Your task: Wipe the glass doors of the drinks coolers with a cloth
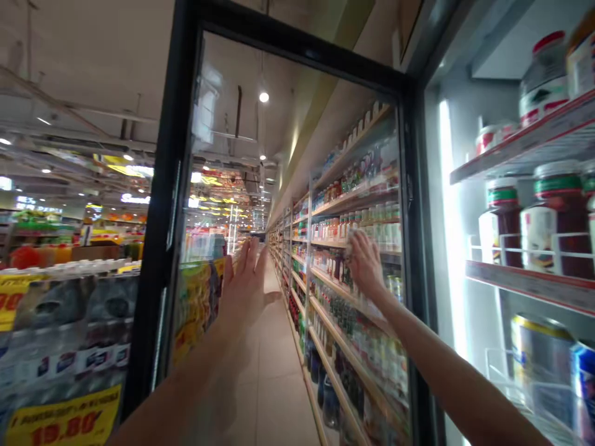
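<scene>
Your right hand (365,263) is raised in front of the door's glass pane (297,204), with its fingers reaching forward and a pale patch at their tips; you cannot tell from this view whether that is a cloth in its grip or only blur and reflection. Your left hand (246,272) is spread wide, smeared by motion, and shows nothing held. The pane lies straight ahead of both hands, its long axis running upright, and it spans the gap between them and reaches well above. Whether either palm actually touches the glass is hard to make out.

What matters most is the side each hand has: your right is the nearer to the door's right-hand upright, next to the lit cabinet, while your left is nearer the dark frame (160,186) on its outer side. Right of your right forearm, apart from it, stand the shelved bottles (542,226), with a can (542,353) below them. Left of your left hand, beyond the frame, are packed water bottles (69,347).
</scene>
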`<move>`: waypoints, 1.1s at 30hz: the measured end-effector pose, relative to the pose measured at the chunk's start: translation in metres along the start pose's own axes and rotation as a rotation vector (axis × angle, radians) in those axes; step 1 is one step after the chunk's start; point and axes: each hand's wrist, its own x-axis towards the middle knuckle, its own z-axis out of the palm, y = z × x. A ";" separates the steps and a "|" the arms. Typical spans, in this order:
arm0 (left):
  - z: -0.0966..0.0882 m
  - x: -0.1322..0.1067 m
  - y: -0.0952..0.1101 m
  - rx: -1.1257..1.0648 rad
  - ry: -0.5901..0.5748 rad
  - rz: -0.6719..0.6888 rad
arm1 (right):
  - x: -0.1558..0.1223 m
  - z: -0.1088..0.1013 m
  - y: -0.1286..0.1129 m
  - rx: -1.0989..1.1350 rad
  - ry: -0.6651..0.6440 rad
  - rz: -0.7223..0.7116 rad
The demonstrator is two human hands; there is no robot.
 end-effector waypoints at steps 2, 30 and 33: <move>-0.001 0.007 -0.004 0.021 -0.009 -0.001 | 0.013 -0.010 0.034 -0.002 0.107 0.168; 0.009 0.004 -0.008 0.061 0.051 0.047 | 0.100 0.008 -0.011 0.058 0.241 0.134; 0.008 0.004 -0.007 0.080 0.024 0.035 | 0.100 0.013 -0.030 0.067 0.229 0.123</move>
